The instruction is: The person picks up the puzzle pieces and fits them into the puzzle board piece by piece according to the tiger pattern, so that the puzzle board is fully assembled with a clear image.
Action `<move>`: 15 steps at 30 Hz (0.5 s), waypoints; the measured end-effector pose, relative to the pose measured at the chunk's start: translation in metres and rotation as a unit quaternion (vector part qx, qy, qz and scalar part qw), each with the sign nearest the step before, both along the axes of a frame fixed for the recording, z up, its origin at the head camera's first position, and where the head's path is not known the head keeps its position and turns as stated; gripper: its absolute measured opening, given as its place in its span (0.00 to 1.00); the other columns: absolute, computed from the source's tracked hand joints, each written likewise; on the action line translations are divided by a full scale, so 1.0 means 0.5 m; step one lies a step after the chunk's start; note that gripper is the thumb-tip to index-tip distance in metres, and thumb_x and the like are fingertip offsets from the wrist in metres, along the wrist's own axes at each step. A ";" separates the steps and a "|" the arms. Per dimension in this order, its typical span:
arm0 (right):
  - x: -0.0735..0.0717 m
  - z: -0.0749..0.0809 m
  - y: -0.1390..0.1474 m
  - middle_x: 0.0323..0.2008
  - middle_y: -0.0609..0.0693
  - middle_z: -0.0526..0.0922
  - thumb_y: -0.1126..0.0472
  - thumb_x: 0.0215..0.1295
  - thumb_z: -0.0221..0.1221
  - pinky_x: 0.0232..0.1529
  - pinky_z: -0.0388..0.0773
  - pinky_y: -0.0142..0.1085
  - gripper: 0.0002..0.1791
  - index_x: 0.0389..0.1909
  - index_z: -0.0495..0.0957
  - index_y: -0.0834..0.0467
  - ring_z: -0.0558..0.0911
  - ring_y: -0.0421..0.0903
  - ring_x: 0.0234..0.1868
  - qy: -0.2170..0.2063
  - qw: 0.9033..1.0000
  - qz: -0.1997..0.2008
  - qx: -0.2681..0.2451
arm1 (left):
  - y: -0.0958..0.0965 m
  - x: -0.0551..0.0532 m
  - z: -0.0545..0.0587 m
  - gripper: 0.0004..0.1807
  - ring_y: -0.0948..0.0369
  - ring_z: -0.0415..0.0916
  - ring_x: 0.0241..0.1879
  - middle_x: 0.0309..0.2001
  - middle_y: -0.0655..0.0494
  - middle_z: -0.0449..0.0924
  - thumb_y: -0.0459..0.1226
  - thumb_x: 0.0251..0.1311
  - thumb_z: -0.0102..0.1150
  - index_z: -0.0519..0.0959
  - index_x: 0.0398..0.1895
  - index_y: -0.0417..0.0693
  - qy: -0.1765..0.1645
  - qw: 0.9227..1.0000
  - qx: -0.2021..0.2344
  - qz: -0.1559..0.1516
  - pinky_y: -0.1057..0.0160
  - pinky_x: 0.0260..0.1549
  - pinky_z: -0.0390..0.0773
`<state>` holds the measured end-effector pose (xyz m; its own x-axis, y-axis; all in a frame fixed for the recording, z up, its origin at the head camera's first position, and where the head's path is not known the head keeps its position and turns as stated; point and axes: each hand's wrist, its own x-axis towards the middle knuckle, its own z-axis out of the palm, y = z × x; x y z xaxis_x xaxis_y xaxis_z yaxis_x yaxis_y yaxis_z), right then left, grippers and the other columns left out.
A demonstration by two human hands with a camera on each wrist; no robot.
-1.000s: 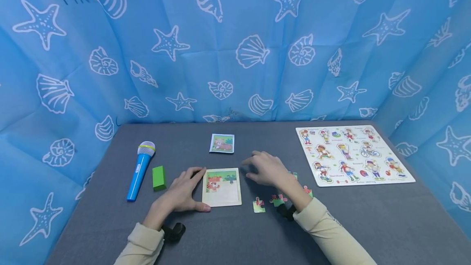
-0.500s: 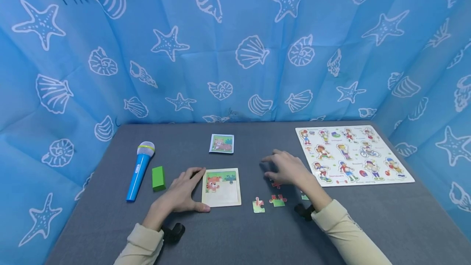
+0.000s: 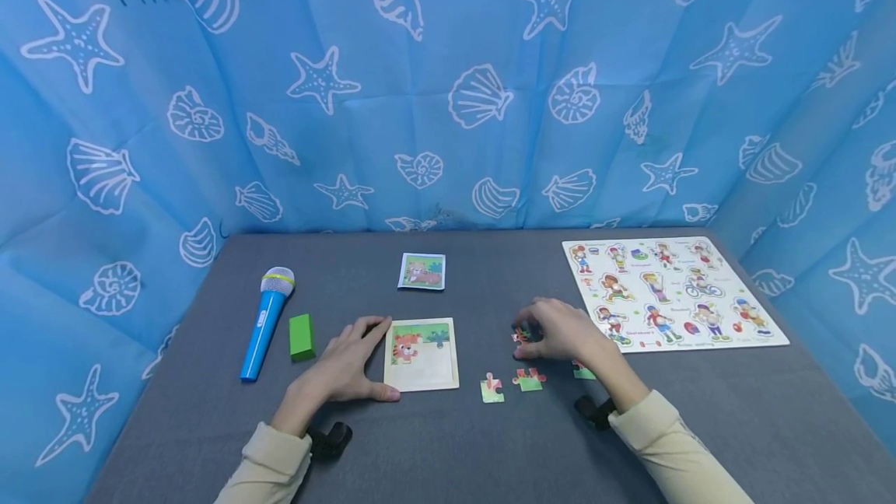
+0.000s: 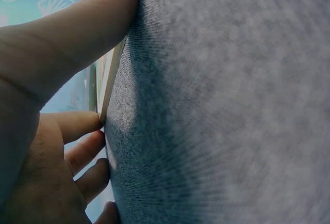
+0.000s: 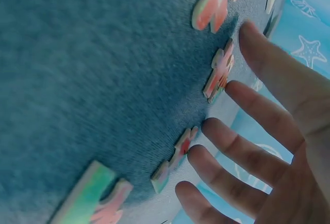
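The small wooden puzzle tray [image 3: 430, 368] lies flat, with tiger-face and green pieces along its left and top. My left hand [image 3: 348, 364] holds it at the left side, thumb at the near corner and index finger at the far corner. Above a red jigsaw piece [image 3: 520, 335] on the cloth, my right hand [image 3: 563, 330] has its thumb and index finger spread on either side. In the right wrist view, the index fingertip is close to that piece [image 5: 220, 74]; contact is unclear. Nearby lie another jigsaw piece [image 3: 492, 390] and a red-green one [image 3: 529, 381].
Another piece [image 3: 582, 371] lies under the right wrist. A picture card [image 3: 423, 271] is behind the tray. A toy microphone [image 3: 267, 325] and green block [image 3: 302, 337] lie left. The sports puzzle board [image 3: 672, 294] is at the right, before the blue curtain [image 3: 448, 146].
My right hand has moved away from the tray to the right, then lowered over the red jigsaw piece. My left hand and the tray have stayed in place.
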<state>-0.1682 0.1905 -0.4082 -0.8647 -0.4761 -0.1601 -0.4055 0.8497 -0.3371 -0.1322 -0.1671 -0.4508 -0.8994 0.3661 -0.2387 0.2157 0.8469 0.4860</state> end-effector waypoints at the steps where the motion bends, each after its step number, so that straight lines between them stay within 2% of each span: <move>1: 0.002 -0.001 0.001 0.42 0.50 0.83 0.49 0.58 0.74 0.39 0.77 0.45 0.21 0.49 0.87 0.54 0.80 0.46 0.42 -0.001 1.000 0.000 -0.002 | 0.000 0.000 0.001 0.66 0.43 0.60 0.72 0.78 0.44 0.56 0.61 0.43 0.80 0.55 0.82 0.47 -0.001 1.000 0.001 0.001 0.33 0.66 0.63; 9: 0.005 -0.009 0.000 0.39 0.48 0.83 0.54 0.60 0.73 0.37 0.76 0.44 0.15 0.46 0.87 0.53 0.79 0.45 0.40 0.008 1.000 0.008 -0.011 | 0.001 0.000 0.000 0.66 0.43 0.60 0.73 0.78 0.44 0.56 0.61 0.43 0.80 0.55 0.82 0.47 0.000 1.000 -0.003 0.000 0.33 0.66 0.63; 15: 0.008 -0.013 -0.005 0.41 0.48 0.83 0.54 0.61 0.72 0.38 0.77 0.45 0.14 0.46 0.87 0.52 0.80 0.44 0.41 0.018 1.000 -0.002 0.001 | 0.002 0.001 0.001 0.66 0.43 0.60 0.72 0.78 0.44 0.56 0.60 0.43 0.80 0.55 0.82 0.46 0.000 1.000 -0.001 0.000 0.33 0.66 0.63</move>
